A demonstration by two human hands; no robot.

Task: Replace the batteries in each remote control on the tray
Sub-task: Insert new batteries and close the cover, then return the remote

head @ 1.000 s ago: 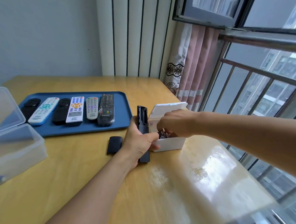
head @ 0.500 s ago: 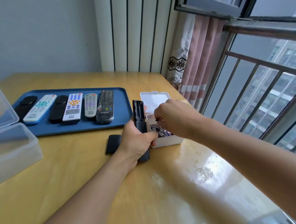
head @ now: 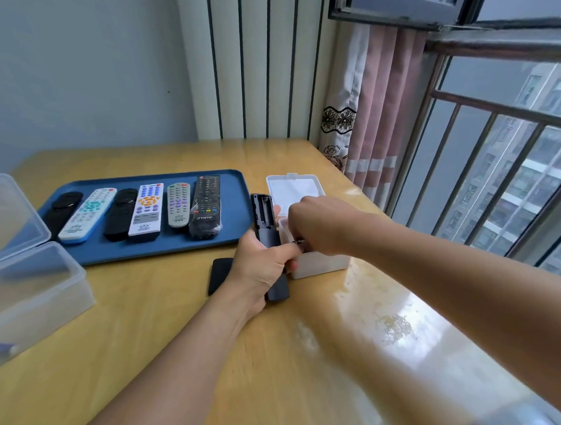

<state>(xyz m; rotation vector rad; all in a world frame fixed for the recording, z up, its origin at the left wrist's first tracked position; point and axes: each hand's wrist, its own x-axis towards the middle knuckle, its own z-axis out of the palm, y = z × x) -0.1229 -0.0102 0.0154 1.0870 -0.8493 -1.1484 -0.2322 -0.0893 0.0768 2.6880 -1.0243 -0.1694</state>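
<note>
My left hand (head: pixel 262 268) grips a black remote (head: pixel 267 226) back side up, its battery bay open and empty at the top. The remote's black cover (head: pixel 220 274) lies on the table just left of that hand. My right hand (head: pixel 322 226) reaches down into a small white box (head: pixel 321 263) with its lid (head: pixel 294 189) flipped back; the fingertips are pinched together over the box, and what they hold is hidden. Several remotes lie side by side on the blue tray (head: pixel 233 201), among them a black wrapped one (head: pixel 206 205).
A clear plastic box (head: pixel 33 290) with its lid raised stands at the left table edge. The window with a railing and a pink curtain (head: pixel 381 109) runs along the right side. Bare wooden tabletop (head: pixel 280 358) lies in front.
My right hand has stayed in the white box, shifting slightly with fingers pinching. My left hand keeps the black remote in place. The view has shifted a little.
</note>
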